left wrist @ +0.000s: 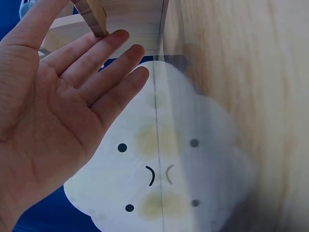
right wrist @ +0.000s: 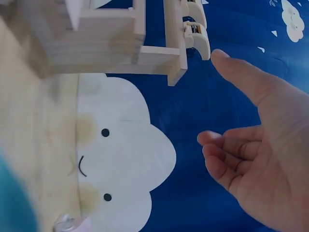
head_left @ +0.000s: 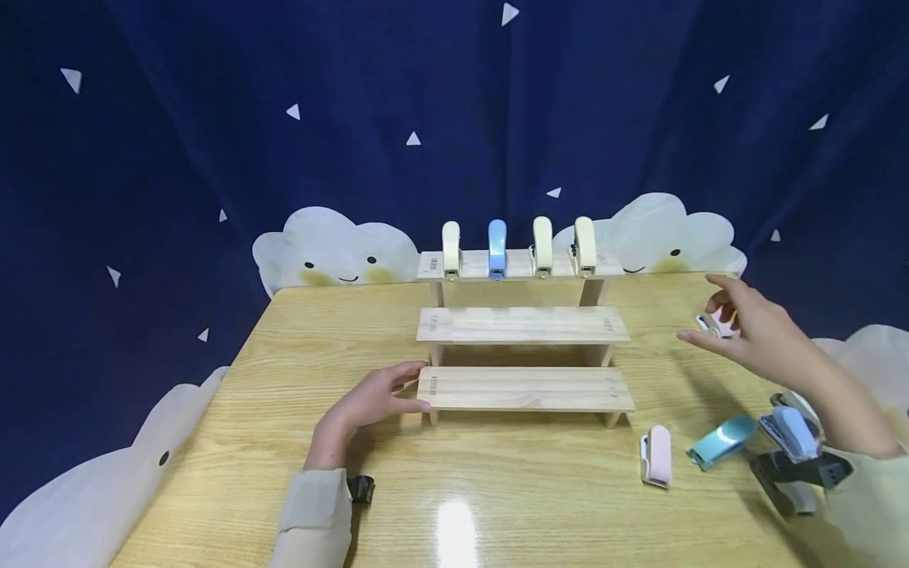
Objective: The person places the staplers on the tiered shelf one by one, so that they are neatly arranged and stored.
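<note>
A three-tier wooden rack (head_left: 525,390) stands mid-table. Cream staplers (head_left: 543,248) and one blue stapler (head_left: 497,248) stand in a row on its top tier. My left hand (head_left: 379,394) holds the left end of the lowest tier, thumb at the front edge and fingertips at the back; in the left wrist view its other fingers (left wrist: 116,96) extend below the board. To the right of the rack, my right hand (head_left: 763,331) hovers with thumb and fingers apart and nothing between them. A pale pink stapler (head_left: 710,325) lies on the table partly hidden behind that hand.
A pink stapler (head_left: 656,456) and a teal stapler (head_left: 724,442) lie at the front right. A light blue stapler (head_left: 794,432) is beside the right forearm, near a black wrist mount (head_left: 802,469). A dark blue curtain (head_left: 454,102) with clouds hangs behind.
</note>
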Demonstrator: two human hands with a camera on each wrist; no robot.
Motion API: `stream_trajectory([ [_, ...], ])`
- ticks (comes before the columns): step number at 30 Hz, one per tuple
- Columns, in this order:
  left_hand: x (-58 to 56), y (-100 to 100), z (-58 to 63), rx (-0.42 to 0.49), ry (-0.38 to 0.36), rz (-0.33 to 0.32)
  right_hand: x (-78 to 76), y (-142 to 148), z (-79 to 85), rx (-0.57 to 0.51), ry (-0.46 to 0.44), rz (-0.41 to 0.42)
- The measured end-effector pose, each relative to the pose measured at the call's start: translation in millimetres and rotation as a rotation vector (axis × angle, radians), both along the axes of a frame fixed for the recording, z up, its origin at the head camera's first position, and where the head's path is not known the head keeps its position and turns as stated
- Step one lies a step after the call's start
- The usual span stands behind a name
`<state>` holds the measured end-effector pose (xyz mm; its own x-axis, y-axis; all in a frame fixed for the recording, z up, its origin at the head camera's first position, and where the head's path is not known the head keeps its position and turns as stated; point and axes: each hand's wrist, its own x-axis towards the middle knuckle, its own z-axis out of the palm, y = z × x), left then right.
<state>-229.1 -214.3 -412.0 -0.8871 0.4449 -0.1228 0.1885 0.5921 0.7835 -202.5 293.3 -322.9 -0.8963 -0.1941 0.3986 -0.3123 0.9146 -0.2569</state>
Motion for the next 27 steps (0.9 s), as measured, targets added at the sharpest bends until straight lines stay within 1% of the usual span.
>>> stream_trajectory([
  [3, -0.1, 0, -0.3, 0.003, 0.003, -0.001, 14.1, 4, -13.3, -0.033, 0.040, 0.001],
  [4, 0.2, 0, -0.2, 0.002, 0.002, -0.001, 18.4, 4, -17.2, -0.048, 0.034, -0.002],
  [7, 1.0, -1, 0.8, 0.002, 0.001, 0.002, 29.8, 3, -28.1, -0.093, -0.003, -0.027],
  [10, 1.8, 0, 2.3, -0.001, 0.001, 0.001, 40.7, 2, -36.6, -0.117, -0.062, -0.079],
  [15, 1.4, 1, 3.0, -0.014, 0.014, -0.001, 57.5, 4, -52.0, -0.093, -0.093, -0.157],
  [18, 1.7, 1, 3.0, -0.016, 0.012, 0.000, 66.9, 6, -62.6, -0.069, -0.138, -0.195],
  [23, 2.1, 1, 4.1, -0.013, 0.015, -0.008, 76.9, 8, -78.2, -0.017, -0.173, -0.206],
  [27, 1.7, 1, 5.1, -0.017, 0.024, -0.010, 79.6, 8, -84.3, 0.006, -0.219, -0.208],
])
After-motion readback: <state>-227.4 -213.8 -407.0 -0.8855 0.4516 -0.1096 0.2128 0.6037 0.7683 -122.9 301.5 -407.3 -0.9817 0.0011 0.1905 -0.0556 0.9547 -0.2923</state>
